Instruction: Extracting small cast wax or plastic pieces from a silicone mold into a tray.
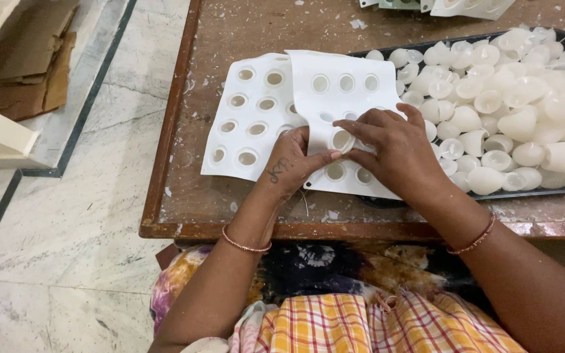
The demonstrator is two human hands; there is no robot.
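- we see bright, soft, even light, with only faint shadows.
- the white wax cups (524, 111) at right look slightly overexposed.
- focus stays sharp; edges bend a little.

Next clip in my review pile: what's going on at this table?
A seated person works a white flexible mould sheet with both bare hands. The left hand and right hand pinch around one round cavity, where a white cup-shaped piece sits partly raised. A second white mould sheet lies beneath it on the wooden table. To the right, a dark tray holds a heap of white cup-shaped pieces.
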